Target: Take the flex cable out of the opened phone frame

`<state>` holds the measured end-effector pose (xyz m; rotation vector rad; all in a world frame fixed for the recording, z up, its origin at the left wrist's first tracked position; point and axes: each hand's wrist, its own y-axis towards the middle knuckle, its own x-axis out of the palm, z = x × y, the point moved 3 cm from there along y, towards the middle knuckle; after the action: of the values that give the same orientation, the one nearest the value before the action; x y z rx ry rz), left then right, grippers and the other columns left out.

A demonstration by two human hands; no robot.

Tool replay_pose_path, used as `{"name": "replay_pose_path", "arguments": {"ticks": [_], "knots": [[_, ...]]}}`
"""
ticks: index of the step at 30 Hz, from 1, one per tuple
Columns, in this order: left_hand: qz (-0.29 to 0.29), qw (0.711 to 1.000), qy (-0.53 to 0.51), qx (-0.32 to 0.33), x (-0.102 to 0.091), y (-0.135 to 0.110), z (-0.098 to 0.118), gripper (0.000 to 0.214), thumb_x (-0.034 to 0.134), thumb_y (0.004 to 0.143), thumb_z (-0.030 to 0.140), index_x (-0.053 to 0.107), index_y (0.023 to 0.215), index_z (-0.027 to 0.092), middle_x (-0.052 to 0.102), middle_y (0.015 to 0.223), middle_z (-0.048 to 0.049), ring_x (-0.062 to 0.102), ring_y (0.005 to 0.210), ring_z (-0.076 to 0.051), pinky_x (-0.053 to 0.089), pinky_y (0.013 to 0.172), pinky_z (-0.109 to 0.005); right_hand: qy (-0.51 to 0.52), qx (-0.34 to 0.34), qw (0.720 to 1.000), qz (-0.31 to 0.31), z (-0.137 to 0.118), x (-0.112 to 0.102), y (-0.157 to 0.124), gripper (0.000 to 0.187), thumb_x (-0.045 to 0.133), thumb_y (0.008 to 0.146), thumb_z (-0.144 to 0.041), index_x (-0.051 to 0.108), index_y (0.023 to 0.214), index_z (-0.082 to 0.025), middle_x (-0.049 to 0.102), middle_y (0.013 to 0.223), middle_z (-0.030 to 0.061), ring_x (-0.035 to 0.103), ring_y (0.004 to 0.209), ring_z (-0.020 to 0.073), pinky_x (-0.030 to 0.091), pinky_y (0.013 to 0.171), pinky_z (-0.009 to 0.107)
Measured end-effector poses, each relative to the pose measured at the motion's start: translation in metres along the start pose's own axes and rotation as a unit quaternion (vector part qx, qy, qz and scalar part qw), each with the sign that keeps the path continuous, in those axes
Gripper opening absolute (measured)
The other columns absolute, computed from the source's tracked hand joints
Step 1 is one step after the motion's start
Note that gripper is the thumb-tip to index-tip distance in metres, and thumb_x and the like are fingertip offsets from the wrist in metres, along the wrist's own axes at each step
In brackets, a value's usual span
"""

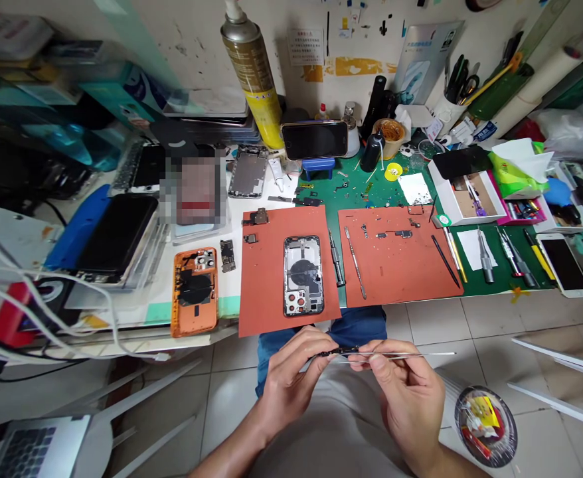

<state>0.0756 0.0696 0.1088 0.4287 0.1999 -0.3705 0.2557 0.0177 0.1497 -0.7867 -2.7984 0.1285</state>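
Observation:
My left hand (pixel 291 375) pinches a small black phone part (pixel 338 351) in front of my lap, below the table edge. My right hand (pixel 404 385) is closed on thin metal tweezers (pixel 411 355), whose tips meet the black part. Just above the hands, an opened phone housing (pixel 303 275) lies face up on a red mat (pixel 266 279). A second red mat (pixel 396 259) to its right carries small parts, a metal spudger (pixel 355 262) and a black screwdriver (pixel 336 259).
An orange phone back (pixel 194 291) lies left of the mats. Screwdrivers (pixel 513 255) and a white phone (pixel 565 264) sit on the green mat at right. A spray can (pixel 251 73) and propped phone (pixel 314 139) stand at the back. A bin (pixel 485 425) sits on the floor.

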Motion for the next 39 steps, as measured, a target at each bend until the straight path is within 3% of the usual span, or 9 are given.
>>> {"name": "replay_pose_path", "arguments": {"ticks": [5, 14, 16, 20, 27, 30, 36, 39], "knots": [[-0.003, 1.000, 0.007, 0.005, 0.000, -0.001, 0.000, 0.029, 0.071, 0.103, -0.003, 0.077, 0.123, 0.018, 0.081, 0.102, -0.0076, 0.074, 0.095, -0.020, 0.063, 0.087, -0.032, -0.068, -0.080, 0.994, -0.012, -0.008, 0.001, -0.001, 0.004, 0.088, 0.100, -0.028, 0.089, 0.097, -0.029, 0.090, 0.089, -0.0003, 0.089, 0.072, 0.0172, 0.073, 0.075, 0.018], [-0.017, 0.998, 0.038, 0.038, -0.002, 0.002, 0.005, 0.032, 0.071, 0.101, -0.004, 0.076, 0.127, 0.014, 0.082, 0.105, -0.0109, 0.074, 0.097, -0.022, 0.063, 0.088, -0.036, -0.118, -0.164, 0.979, -0.035, -0.008, 0.003, -0.002, 0.014, 0.082, 0.102, -0.017, 0.090, 0.106, -0.027, 0.090, 0.093, 0.0030, 0.089, 0.082, 0.0208, 0.076, 0.080, 0.027], [-0.022, 0.998, 0.044, 0.046, -0.003, 0.003, 0.006, 0.033, 0.070, 0.102, -0.004, 0.076, 0.128, 0.014, 0.082, 0.106, -0.0116, 0.075, 0.096, -0.022, 0.064, 0.087, -0.037, -0.116, -0.143, 0.982, -0.032, -0.008, 0.004, -0.001, 0.011, 0.084, 0.101, -0.019, 0.090, 0.102, -0.028, 0.090, 0.091, 0.0024, 0.089, 0.080, 0.0207, 0.076, 0.078, 0.026], [-0.024, 0.998, 0.044, 0.044, -0.004, 0.004, 0.007, 0.030, 0.068, 0.103, -0.002, 0.076, 0.127, 0.015, 0.082, 0.105, -0.0117, 0.075, 0.095, -0.022, 0.065, 0.086, -0.037, -0.076, -0.032, 0.996, -0.019, -0.004, 0.004, 0.002, 0.004, 0.089, 0.097, -0.027, 0.088, 0.093, -0.027, 0.090, 0.087, 0.0016, 0.088, 0.067, 0.0202, 0.075, 0.069, 0.023], [-0.016, 0.999, 0.027, 0.021, -0.004, 0.003, 0.004, 0.029, 0.069, 0.103, -0.002, 0.076, 0.125, 0.015, 0.082, 0.104, -0.0102, 0.075, 0.097, -0.022, 0.063, 0.088, -0.034, -0.004, 0.062, 0.998, -0.017, 0.009, -0.003, 0.002, 0.015, 0.093, 0.095, -0.036, 0.086, 0.094, -0.023, 0.088, 0.090, 0.0049, 0.088, 0.071, 0.0211, 0.075, 0.073, 0.029], [-0.013, 1.000, 0.020, 0.005, -0.004, 0.002, 0.002, 0.027, 0.070, 0.104, -0.001, 0.076, 0.124, 0.016, 0.081, 0.103, -0.0092, 0.075, 0.098, -0.021, 0.063, 0.088, -0.032, 0.016, 0.072, 0.997, -0.028, 0.011, -0.004, 0.001, 0.014, 0.092, 0.096, -0.036, 0.085, 0.094, -0.024, 0.087, 0.091, 0.0043, 0.087, 0.071, 0.0210, 0.075, 0.074, 0.031], [-0.007, 1.000, 0.010, -0.008, -0.004, 0.000, 0.002, 0.025, 0.073, 0.104, 0.001, 0.076, 0.123, 0.018, 0.081, 0.102, -0.0078, 0.075, 0.097, -0.020, 0.063, 0.088, -0.031, -0.029, 0.021, 0.999, -0.001, 0.007, -0.006, -0.001, 0.013, 0.093, 0.095, -0.033, 0.086, 0.093, -0.023, 0.088, 0.091, 0.0062, 0.087, 0.070, 0.0216, 0.075, 0.072, 0.029], [-0.005, 1.000, 0.013, -0.012, -0.003, 0.001, 0.003, 0.024, 0.073, 0.105, 0.003, 0.077, 0.123, 0.018, 0.082, 0.102, -0.0079, 0.076, 0.096, -0.020, 0.064, 0.087, -0.031, -0.029, 0.039, 0.999, 0.005, 0.010, -0.008, -0.001, 0.016, 0.093, 0.095, -0.036, 0.086, 0.094, -0.022, 0.088, 0.091, 0.0069, 0.086, 0.069, 0.0217, 0.075, 0.071, 0.031]]}}
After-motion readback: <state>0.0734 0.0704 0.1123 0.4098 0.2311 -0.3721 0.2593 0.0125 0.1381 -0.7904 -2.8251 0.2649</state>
